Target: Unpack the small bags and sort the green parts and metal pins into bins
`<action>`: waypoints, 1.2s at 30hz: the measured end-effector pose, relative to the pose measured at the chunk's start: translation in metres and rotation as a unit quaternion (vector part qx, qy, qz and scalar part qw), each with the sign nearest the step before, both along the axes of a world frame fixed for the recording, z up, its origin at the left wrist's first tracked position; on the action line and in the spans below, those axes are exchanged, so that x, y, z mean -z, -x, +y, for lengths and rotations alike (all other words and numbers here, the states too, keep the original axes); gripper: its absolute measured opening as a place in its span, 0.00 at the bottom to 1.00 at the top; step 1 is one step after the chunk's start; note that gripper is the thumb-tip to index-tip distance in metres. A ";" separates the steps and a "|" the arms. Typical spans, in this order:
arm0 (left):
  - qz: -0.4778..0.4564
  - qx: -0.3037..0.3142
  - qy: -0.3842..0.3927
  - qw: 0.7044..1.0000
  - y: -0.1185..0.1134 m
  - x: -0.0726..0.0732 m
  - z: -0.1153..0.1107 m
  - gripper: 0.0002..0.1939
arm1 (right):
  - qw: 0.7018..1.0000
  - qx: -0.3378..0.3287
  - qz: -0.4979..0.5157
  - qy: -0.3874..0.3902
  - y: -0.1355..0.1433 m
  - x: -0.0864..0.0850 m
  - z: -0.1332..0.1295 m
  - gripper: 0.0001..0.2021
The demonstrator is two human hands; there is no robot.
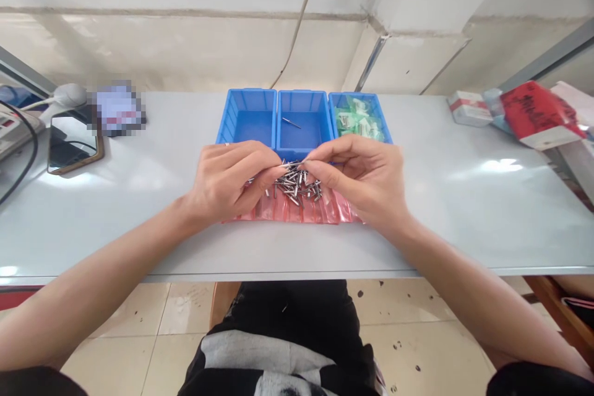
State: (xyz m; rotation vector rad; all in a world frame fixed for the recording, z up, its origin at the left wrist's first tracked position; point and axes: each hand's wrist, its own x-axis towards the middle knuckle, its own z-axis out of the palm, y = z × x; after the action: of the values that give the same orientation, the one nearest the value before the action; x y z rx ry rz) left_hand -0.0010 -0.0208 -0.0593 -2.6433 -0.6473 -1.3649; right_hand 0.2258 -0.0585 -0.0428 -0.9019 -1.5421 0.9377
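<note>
My left hand [236, 179] and my right hand [362, 179] meet above a pile of small metal pins [294, 184]. A thin metal pin [293, 164] spans the gap between them, pinched at each end by fingertips. The pile lies on a pink plastic sheet [301, 213] on the table. Behind my hands stand three blue bins side by side: the left bin [253, 127] shows nothing inside, the middle bin [304, 136] holds one metal pin [292, 123], and the right bin holds green-and-clear packets [359, 120].
A phone [74, 141] lies on the table [464, 210] at the left, near a blurred-out object [118, 108], a white device [69, 96] and a black cable. At the far right are a small white box [469, 108] and a red package [541, 112]. A wall stands behind.
</note>
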 end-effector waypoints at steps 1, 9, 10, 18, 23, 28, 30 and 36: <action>0.000 -0.002 0.007 1.000 0.000 0.000 0.000 0.03 | 1.000 -0.001 0.004 0.000 0.000 0.000 0.000 0.02; -0.018 0.014 0.023 0.999 0.001 -0.001 0.000 0.14 | 0.999 -0.027 0.026 0.023 0.001 0.000 -0.001 0.03; -0.024 0.010 0.023 0.999 0.001 -0.001 0.000 0.13 | 0.999 -0.026 0.030 0.027 0.000 0.001 0.000 0.04; -0.102 -0.024 0.067 0.992 0.004 0.002 0.001 0.09 | 1.000 0.031 -0.003 -0.001 -0.015 0.001 0.018 0.14; -0.066 -0.037 0.038 0.996 0.003 0.000 0.002 0.07 | 0.947 -0.040 -0.269 -0.169 -0.022 0.003 0.020 0.13; -0.040 -0.046 0.022 0.998 0.002 -0.002 0.000 0.06 | 0.816 -0.046 -0.485 -0.311 -0.020 0.019 0.023 0.13; -0.035 -0.055 0.022 0.998 0.002 -0.002 0.000 0.06 | 0.814 -0.040 -0.477 -0.328 -0.020 0.024 0.024 0.14; -0.032 -0.054 0.022 0.998 0.002 -0.004 -0.001 0.08 | 0.823 -0.008 -0.449 -0.347 -0.022 0.023 0.024 0.13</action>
State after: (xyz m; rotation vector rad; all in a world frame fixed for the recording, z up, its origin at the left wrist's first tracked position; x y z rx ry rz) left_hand -0.0025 -0.0221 -0.0556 -2.5654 -0.8244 -1.4270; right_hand 0.2478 -0.0342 -0.0659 -0.8008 -2.4482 -0.1767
